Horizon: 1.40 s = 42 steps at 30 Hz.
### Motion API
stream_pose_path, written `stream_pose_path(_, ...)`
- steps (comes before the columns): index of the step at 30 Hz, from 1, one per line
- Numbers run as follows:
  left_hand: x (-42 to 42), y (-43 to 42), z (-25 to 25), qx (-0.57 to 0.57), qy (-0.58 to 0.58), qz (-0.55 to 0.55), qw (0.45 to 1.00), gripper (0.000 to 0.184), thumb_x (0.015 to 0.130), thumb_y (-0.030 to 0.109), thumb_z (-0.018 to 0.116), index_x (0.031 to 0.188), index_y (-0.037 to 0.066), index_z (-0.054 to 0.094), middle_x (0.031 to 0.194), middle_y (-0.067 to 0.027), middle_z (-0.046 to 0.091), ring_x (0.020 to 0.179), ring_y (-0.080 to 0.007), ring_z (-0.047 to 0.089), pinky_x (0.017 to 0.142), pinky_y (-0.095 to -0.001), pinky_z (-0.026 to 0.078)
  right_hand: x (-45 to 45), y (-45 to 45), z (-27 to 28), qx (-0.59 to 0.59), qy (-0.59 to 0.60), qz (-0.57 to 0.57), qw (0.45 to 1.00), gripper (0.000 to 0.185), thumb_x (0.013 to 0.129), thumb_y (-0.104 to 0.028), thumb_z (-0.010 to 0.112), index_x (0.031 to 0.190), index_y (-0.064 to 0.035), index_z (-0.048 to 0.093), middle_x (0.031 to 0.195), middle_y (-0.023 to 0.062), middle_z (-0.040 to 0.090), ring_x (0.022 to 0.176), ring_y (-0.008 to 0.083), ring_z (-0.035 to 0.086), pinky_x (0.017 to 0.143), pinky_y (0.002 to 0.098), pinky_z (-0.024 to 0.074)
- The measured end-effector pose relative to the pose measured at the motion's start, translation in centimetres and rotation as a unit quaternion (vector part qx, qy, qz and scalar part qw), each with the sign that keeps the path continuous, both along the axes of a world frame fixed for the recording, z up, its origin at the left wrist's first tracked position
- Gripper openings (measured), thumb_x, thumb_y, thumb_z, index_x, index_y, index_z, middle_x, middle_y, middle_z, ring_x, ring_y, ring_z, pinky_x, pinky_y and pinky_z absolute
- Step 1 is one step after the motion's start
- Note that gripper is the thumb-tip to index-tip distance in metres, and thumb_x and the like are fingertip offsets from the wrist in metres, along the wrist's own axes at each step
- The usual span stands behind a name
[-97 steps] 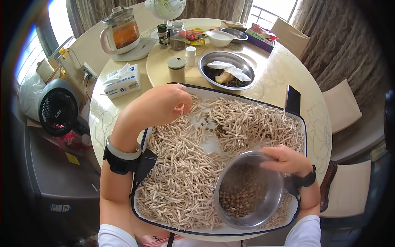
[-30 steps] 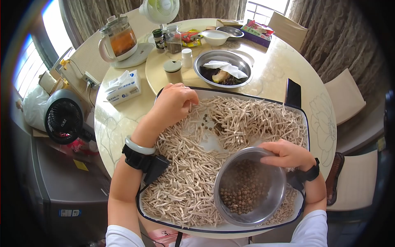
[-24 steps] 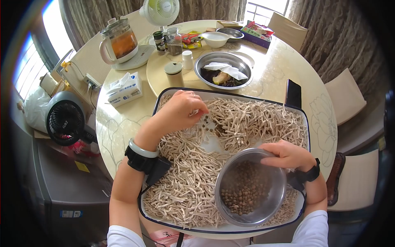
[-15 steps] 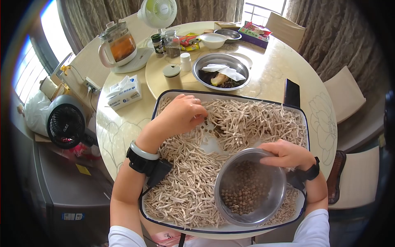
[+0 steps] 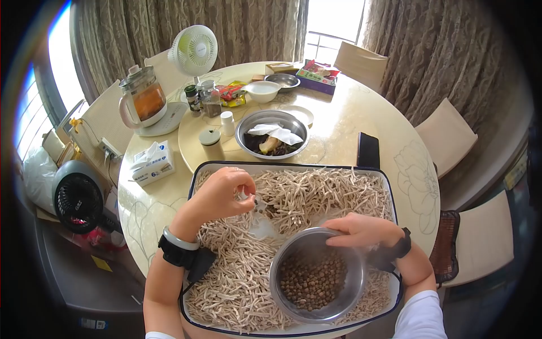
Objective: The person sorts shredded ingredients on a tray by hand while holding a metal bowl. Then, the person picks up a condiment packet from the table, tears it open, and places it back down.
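Observation:
A white tray (image 5: 293, 166) with a dark blue rim is spread with pale, dry-looking strips (image 5: 237, 282). My right hand (image 5: 364, 230) grips the rim of a metal bowl (image 5: 355, 281), thumb over the edge. Inside it lie many small round brown balls (image 5: 313, 279). The bowl is tilted toward me above the strips at the tray's near right. My left hand (image 5: 228, 193) hovers over the tray's far left part, its fingers pinched together. Whatever they hold is too small to make out. Below the fingertips, the white tray bottom shows through a gap in the strips.
Beyond the tray stand a metal bowl (image 5: 299, 148) with dark food and white tissue, a lidded jar (image 5: 212, 146) and a white bottle (image 5: 227, 123). A phone (image 5: 368, 150) lies near the tray's far right corner. Left are a tissue box (image 5: 153, 165), glass kettle (image 5: 145, 104) and fan (image 5: 195, 51).
The view has shifted, so the table sits lower and further left. My left fingers have lifted slightly from the gap and curled in. The right hand still holds the bowl.

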<state>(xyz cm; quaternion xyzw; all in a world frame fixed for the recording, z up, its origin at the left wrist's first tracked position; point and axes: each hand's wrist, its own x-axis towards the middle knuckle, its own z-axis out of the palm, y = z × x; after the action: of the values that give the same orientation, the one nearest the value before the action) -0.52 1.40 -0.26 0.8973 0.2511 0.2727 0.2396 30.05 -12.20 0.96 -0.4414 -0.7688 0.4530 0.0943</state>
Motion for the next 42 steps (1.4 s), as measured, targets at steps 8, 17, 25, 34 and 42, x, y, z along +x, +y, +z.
stream_pose_path(8, 0.7, -6.1, 6.3, 0.027, -0.060, -0.167, 0.984, 0.015, 0.071, 0.004, 0.073, 0.085, 0.009, 0.067, 0.081, -0.0027, 0.065, 0.080, -0.0204, 0.062, 0.079, -0.0335, 0.047, 0.0, 0.0, 0.2, -0.019, 0.017, 0.003, 1.000, 0.039, 0.097, -0.023, 0.057, 0.130, -0.0031, 0.054, 0.096, 0.0144, 0.067, 0.083, 0.0232, 0.064, 0.075, 0.0347, 0.0498)
stream_pose_path(17, 2.3, -5.7, 3.5, 0.119, 0.000, -0.165, 0.979, 0.020, 0.080, 0.010, 0.075, 0.099, 0.009, 0.072, 0.087, -0.0051, 0.068, 0.084, -0.0224, 0.063, 0.078, -0.0350, 0.048, -0.2, -0.1, 0.4, -0.026, -0.004, -0.007, 1.000, 0.037, 0.096, -0.022, 0.058, 0.128, -0.0031, 0.055, 0.094, 0.0141, 0.067, 0.081, 0.0225, 0.064, 0.073, 0.0342, 0.0498)
stream_pose_path(25, 0.4, -1.0, 0.0, 0.083, 0.033, 0.058, 0.994, 0.008, 0.079, 0.007, 0.071, 0.086, 0.004, 0.072, 0.078, -0.0098, 0.068, 0.077, -0.0269, 0.065, 0.068, -0.0365, 0.052, -0.4, -0.1, 0.7, -0.033, -0.014, -0.018, 0.999, 0.037, 0.096, -0.022, 0.059, 0.126, -0.0014, 0.057, 0.090, 0.0139, 0.066, 0.077, 0.0226, 0.063, 0.070, 0.0341, 0.0492)
stream_pose_path(34, 0.4, -0.4, -2.0, 0.116, 0.093, 0.005, 0.989, 0.008, 0.077, 0.008, 0.070, 0.084, 0.006, 0.072, 0.085, -0.0094, 0.067, 0.086, -0.0302, 0.062, 0.077, -0.0400, 0.050, 0.0, 0.0, 0.1, -0.025, 0.011, -0.009, 1.000, 0.038, 0.096, -0.023, 0.058, 0.127, -0.0005, 0.056, 0.094, 0.0149, 0.066, 0.080, 0.0232, 0.063, 0.072, 0.0340, 0.0495)
stream_pose_path(42, 0.3, -0.3, -2.0, 0.133, 0.125, 0.017, 0.983, 0.007, 0.072, 0.006, 0.069, 0.079, 0.007, 0.067, 0.081, -0.0093, 0.065, 0.084, -0.0306, 0.061, 0.078, -0.0406, 0.050, 0.0, -0.1, 0.2, -0.016, 0.021, -0.001, 1.000, 0.039, 0.096, -0.023, 0.057, 0.130, -0.0024, 0.055, 0.101, 0.0145, 0.067, 0.087, 0.0232, 0.064, 0.077, 0.0335, 0.0496)
